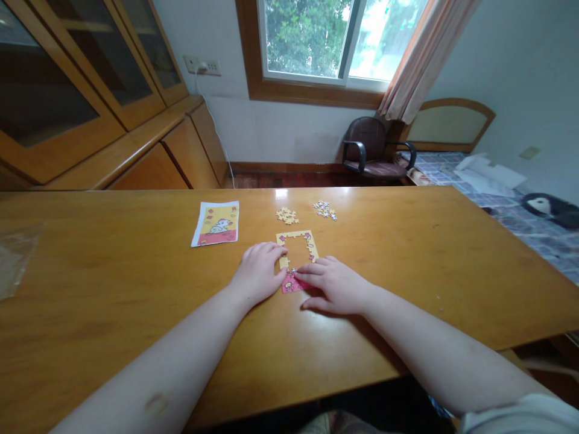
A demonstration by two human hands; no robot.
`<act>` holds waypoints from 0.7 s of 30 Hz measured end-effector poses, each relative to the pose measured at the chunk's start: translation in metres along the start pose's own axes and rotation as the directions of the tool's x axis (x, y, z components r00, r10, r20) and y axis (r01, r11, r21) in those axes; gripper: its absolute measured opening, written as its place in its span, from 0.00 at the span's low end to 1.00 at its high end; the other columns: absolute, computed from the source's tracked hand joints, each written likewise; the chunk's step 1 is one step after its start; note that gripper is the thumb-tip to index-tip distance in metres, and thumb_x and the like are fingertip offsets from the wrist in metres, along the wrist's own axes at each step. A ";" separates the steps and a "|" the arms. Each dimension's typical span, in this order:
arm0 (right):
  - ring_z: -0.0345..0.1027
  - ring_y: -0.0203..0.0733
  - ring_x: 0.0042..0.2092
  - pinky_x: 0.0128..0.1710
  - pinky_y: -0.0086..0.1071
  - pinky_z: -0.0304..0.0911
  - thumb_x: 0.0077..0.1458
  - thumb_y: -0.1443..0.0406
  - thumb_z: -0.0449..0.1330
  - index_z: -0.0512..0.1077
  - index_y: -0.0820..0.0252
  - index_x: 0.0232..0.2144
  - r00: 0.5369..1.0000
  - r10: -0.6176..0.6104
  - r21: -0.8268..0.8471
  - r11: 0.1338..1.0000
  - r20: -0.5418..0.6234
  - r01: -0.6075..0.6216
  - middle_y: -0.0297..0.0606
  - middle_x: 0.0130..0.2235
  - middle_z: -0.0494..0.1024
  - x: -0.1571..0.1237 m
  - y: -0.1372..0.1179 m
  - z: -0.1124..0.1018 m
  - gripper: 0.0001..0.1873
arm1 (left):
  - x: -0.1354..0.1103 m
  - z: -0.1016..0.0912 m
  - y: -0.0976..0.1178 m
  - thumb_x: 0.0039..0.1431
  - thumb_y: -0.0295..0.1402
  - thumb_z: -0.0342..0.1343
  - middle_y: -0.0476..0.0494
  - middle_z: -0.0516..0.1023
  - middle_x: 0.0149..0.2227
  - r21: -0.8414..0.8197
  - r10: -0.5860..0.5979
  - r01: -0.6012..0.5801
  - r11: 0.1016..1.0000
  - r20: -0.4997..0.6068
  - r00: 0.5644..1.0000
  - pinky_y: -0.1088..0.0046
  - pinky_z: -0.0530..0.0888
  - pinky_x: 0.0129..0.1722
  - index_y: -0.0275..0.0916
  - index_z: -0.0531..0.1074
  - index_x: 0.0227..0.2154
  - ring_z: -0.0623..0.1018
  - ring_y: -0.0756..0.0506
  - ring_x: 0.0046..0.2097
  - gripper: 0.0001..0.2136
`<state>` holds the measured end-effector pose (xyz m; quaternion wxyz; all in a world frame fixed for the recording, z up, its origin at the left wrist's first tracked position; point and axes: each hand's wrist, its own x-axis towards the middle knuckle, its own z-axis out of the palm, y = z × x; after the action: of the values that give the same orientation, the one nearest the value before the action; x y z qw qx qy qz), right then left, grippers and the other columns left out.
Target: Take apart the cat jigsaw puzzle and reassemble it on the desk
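A partly assembled jigsaw puzzle (296, 240) lies on the wooden table (113, 271), with a yellow border of joined pieces around a bare gap and a pink strip at the near end. My left hand (257, 272) rests at its left edge, fingertips on the yellow pieces. My right hand (332, 284) lies across the near end, fingers over the pink pieces. Neither hand visibly holds a piece. Beyond the puzzle are a small heap of yellow pieces (287, 215) and a heap of paler pieces with pink marks (324, 210). To the left lies a yellow and red picture card (215, 223).
A clear plastic sheet (15, 259) lies at the table's left edge. Behind the table's far edge stand a wooden glass-fronted cabinet (90, 90) and a dark office chair (373, 147). A bed with a plush toy (549, 208) is at the right.
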<state>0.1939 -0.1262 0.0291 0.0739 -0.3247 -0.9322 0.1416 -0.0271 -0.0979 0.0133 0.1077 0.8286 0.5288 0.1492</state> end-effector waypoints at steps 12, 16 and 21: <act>0.65 0.50 0.50 0.51 0.43 0.60 0.58 0.48 0.57 0.70 0.62 0.54 1.000 0.007 -0.036 0.999 -0.028 -0.008 0.48 0.52 0.73 0.002 -0.006 0.001 0.30 | 0.001 0.001 -0.001 0.55 0.35 0.56 0.42 0.77 0.49 -0.031 0.005 -0.006 1.000 -0.025 1.000 0.54 0.68 0.55 0.41 0.74 0.47 0.72 0.37 0.53 0.16; 0.66 0.47 0.47 0.50 0.41 0.60 0.59 0.49 0.56 0.72 0.60 0.52 0.992 0.057 -0.012 0.998 -0.110 -0.059 0.46 0.50 0.73 0.001 -0.001 0.002 0.26 | 0.001 0.000 -0.002 0.56 0.29 0.54 0.45 0.78 0.47 -0.075 0.071 -0.078 0.994 -0.095 0.993 0.57 0.68 0.54 0.44 0.78 0.40 0.74 0.40 0.51 0.11; 0.67 0.46 0.45 0.48 0.41 0.62 0.59 0.49 0.56 0.72 0.58 0.51 0.992 0.085 -0.002 0.996 -0.090 -0.086 0.45 0.47 0.74 0.001 0.002 0.003 0.25 | 0.001 0.002 -0.005 0.54 0.23 0.53 0.48 0.80 0.44 -0.082 0.213 -0.218 0.972 -0.074 0.974 0.54 0.67 0.53 0.47 0.81 0.28 0.74 0.41 0.50 0.13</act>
<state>0.1936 -0.1247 0.0257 0.1086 -0.3706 -0.9136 0.1273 -0.0305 -0.0954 0.0101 0.1106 0.8701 0.4317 0.2104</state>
